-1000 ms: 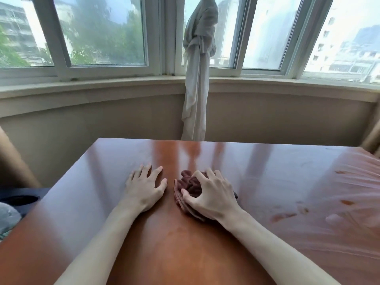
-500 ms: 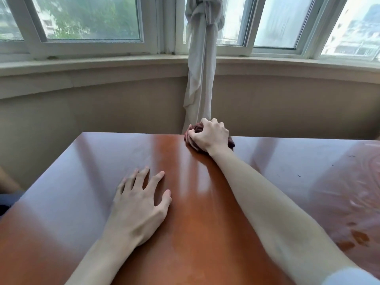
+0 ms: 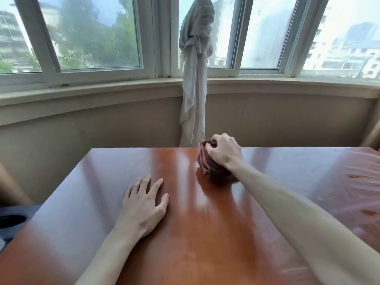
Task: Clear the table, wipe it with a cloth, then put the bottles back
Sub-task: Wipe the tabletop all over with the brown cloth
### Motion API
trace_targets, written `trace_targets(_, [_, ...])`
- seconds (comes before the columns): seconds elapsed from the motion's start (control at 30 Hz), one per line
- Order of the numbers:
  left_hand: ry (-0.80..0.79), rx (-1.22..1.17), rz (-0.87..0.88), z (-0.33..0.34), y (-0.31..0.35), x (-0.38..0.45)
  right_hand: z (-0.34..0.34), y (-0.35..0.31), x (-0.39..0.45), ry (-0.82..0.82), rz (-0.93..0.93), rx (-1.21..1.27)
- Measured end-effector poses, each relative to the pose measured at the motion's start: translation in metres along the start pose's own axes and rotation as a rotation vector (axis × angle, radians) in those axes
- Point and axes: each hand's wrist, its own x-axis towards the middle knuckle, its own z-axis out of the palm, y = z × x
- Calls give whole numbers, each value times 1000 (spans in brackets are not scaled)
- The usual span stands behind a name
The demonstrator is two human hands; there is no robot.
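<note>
The right hand point(image 3: 223, 152) is gripping the bunched dark maroon cloth point(image 3: 209, 166) near the far edge of the glossy reddish-brown wooden table point(image 3: 185, 233); the left hand point(image 3: 141, 208) is lying spread flat, bracing. Firm, overlapping strokes toward the smeared right side would probably be cleaning best.

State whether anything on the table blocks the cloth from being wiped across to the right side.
Nothing visible does. The right hand grips the cloth near the table's far edge; the surface to its right holds only smears. The left hand rests on the other side.
</note>
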Motion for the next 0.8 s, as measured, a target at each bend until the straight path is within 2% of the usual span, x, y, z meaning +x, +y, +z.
trace_targets(0.1, [33, -6, -18, 2, -1, 3, -2, 6, 53, 211, -3, -52])
trace_targets(0.17, [43, -6, -35, 2, -1, 6, 13, 9, 62, 279, -43, -74])
trace_targets(0.3, [11, -9, -40, 2, 0, 7, 57, 12, 5, 112, -79, -81])
trace_targets(0.47, [-16, 3, -29, 3, -2, 8, 18, -3, -55, -166, -93, -136])
trace_targets(0.53, [-36, 4, -23, 3, -2, 6, 1, -10, -84, -227, -128, -167])
trace_targets(0.67, [-47, 9, -8, 1, -2, 4, -11, -13, -131, -118, -249, -207])
trace_targets(0.8, [-31, 13, -5, 3, -2, 2, 4, -6, -116, -26, -185, -20])
